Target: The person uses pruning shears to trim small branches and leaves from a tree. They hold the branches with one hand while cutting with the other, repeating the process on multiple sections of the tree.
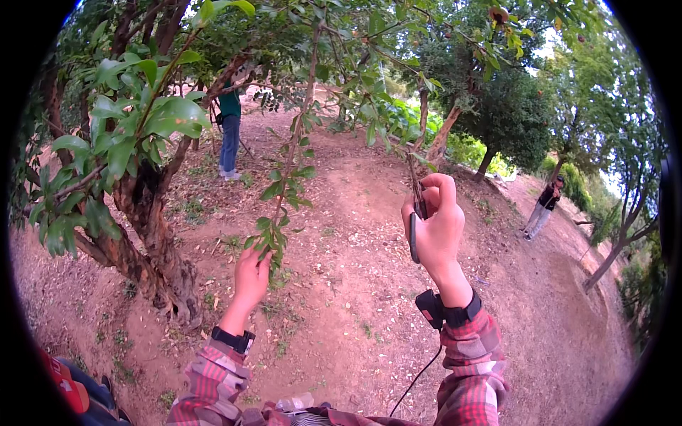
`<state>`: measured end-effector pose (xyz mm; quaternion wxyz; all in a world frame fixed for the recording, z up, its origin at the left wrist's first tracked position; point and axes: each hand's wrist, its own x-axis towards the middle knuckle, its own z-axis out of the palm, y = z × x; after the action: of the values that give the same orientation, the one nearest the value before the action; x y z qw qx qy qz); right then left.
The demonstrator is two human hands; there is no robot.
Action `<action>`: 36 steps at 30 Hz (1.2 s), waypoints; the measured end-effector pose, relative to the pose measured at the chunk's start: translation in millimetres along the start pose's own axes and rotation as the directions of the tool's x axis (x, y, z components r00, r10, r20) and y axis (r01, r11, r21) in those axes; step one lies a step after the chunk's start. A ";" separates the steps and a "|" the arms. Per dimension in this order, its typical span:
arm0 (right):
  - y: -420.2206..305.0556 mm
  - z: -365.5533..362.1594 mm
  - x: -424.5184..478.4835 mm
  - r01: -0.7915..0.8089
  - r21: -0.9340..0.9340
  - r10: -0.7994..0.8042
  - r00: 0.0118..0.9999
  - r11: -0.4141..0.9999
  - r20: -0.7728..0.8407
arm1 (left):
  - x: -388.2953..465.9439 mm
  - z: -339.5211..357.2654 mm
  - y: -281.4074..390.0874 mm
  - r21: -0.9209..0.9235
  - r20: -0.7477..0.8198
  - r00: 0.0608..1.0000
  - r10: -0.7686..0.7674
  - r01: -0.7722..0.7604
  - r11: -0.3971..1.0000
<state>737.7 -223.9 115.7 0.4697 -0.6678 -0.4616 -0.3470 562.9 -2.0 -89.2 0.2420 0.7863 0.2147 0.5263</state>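
Note:
My left hand point(251, 277) grips the leafy lower end of a thin branch point(292, 149) that hangs down in front of me. To the right and a little higher, my right hand point(439, 221) is closed around a hand tool with dark handles point(413, 239), which look like pruning shears. The tool points upward, its upper end near twigs and leaves; whether its blades touch a twig I cannot tell. Both wrists wear black strapped devices, and a cable point(418, 381) runs down from the right one.
A gnarled tree trunk point(160, 261) stands at left, with broad leaves point(122, 128) close to the view. One person point(230, 133) stands beyond it, another point(544, 205) at right, and a third person's red garment point(64, 383) shows at lower left. A pomegranate point(498, 14) hangs overhead. Bare soil slopes.

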 end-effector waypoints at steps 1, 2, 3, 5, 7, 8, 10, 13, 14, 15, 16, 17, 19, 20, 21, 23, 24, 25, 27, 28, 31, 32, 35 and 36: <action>-1.8 1.6 2.5 -0.014 -0.002 0.014 1.000 1.000 0.005 | 0.0 -0.3 -1.2 0.011 -0.038 0.998 0.057 -0.056 0.998; -2.0 5.0 4.6 0.006 -0.001 -0.006 1.000 1.000 -0.015 | -0.6 -2.3 -0.4 0.002 -0.030 0.999 0.035 -0.035 0.999; -0.6 7.6 5.7 0.024 -0.008 -0.024 0.999 1.000 -0.038 | -0.3 -2.8 3.8 -0.014 -0.018 1.000 0.017 -0.017 1.000; -0.9 9.8 8.0 0.067 -0.023 -0.068 0.995 0.997 -0.071 | -0.2 -2.7 8.9 -0.034 -0.004 1.000 0.006 -0.006 0.999; -2.9 12.7 10.6 0.118 -0.030 -0.121 0.989 0.993 -0.090 | -0.4 -4.1 10.4 -0.034 -0.006 1.000 0.020 -0.020 0.999; -4.0 13.6 11.9 0.118 -0.046 -0.122 0.988 0.992 -0.094 | -0.9 -3.9 10.8 -0.046 -0.003 1.000 0.006 -0.006 0.999; -6.6 16.3 14.0 0.116 -0.074 -0.124 0.987 0.990 -0.101 | -2.6 -5.0 10.9 -0.065 0.002 1.000 -0.025 0.025 0.998; -9.9 18.8 15.9 0.126 -0.089 -0.136 0.983 0.988 -0.121 | -2.3 -6.5 12.7 -0.054 -0.016 1.000 0.011 -0.012 0.998; -10.6 18.7 15.5 0.127 -0.098 -0.139 0.983 0.987 -0.123 | -2.8 -6.3 12.6 -0.048 -0.017 1.000 0.012 -0.013 0.999; -11.8 18.2 15.9 0.130 -0.107 -0.143 0.982 0.986 -0.126 | -2.8 -6.4 12.8 -0.042 -0.020 1.000 0.013 -0.014 0.999; -12.6 17.8 16.3 0.133 -0.116 -0.148 0.981 0.984 -0.128 | -2.8 -6.4 12.9 -0.036 -0.022 1.000 0.014 -0.014 0.999; -12.8 17.5 16.2 0.133 -0.123 -0.148 0.981 0.984 -0.128 | -2.9 -6.5 12.8 -0.039 -0.022 1.000 0.011 -0.012 0.999; -13.1 17.3 14.7 0.131 -0.138 -0.149 0.980 0.982 -0.129 | -3.0 -6.2 11.7 -0.048 -0.019 1.000 0.008 -0.009 0.999; -13.7 17.0 14.3 0.131 -0.132 -0.148 0.981 0.983 -0.128 | -3.0 -7.0 13.0 -0.057 -0.011 1.000 -0.012 0.011 0.998; -14.0 16.8 13.9 0.130 -0.124 -0.146 0.981 0.984 -0.125 | -2.9 -8.3 15.5 -0.065 -0.001 0.999 -0.032 0.032 0.997; -12.7 17.1 12.5 0.127 -0.106 -0.140 0.982 0.986 -0.127 | -3.1 -9.1 16.8 -0.073 0.008 0.998 -0.055 0.055 0.996; -10.2 17.1 11.5 0.125 -0.097 -0.137 0.982 0.987 -0.131 | -3.1 -9.1 17.0 -0.074 0.009 0.998 -0.057 0.057 0.996; -7.5 17.1 10.8 0.123 -0.088 -0.134 0.982 0.988 -0.136 | -3.2 -9.0 17.1 -0.075 0.011 0.998 -0.058 0.059 0.995; -1.5 18.4 9.6 0.135 -0.049 -0.141 0.978 0.990 -0.156 | -3.5 -7.5 14.4 -0.075 -0.003 0.999 -0.035 0.034 0.997; 0.5 18.4 9.0 0.140 -0.029 -0.143 0.976 0.990 -0.166 | -3.7 -7.3 13.0 -0.074 -0.010 1.000 -0.023 0.022 0.997; -0.4 11.9 5.1 0.069 0.043 -0.062 0.987 0.997 -0.146 | -4.3 -8.0 11.5 -0.065 0.000 0.999 -0.033 0.033 0.997; -0.1 9.3 3.8 0.051 0.064 -0.043 0.992 0.997 -0.121 | -4.5 -8.0 10.7 -0.069 0.004 0.999 -0.040 0.040 0.997; 2.7 3.3 0.7 -0.028 0.120 0.031 0.999 0.992 -0.028 | -4.2 -6.7 10.6 -0.075 0.018 0.999 -0.049 0.050 0.996; 3.8 3.1 0.4 -0.051 0.137 0.049 0.999 0.989 0.020 | -4.0 -8.1 10.8 -0.066 0.022 0.999 -0.046 0.047 0.997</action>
<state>741.5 -221.2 113.9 0.5191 -0.6481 -0.4714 -0.2970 554.8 -11.6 -82.9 0.2825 0.7778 0.2129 0.5195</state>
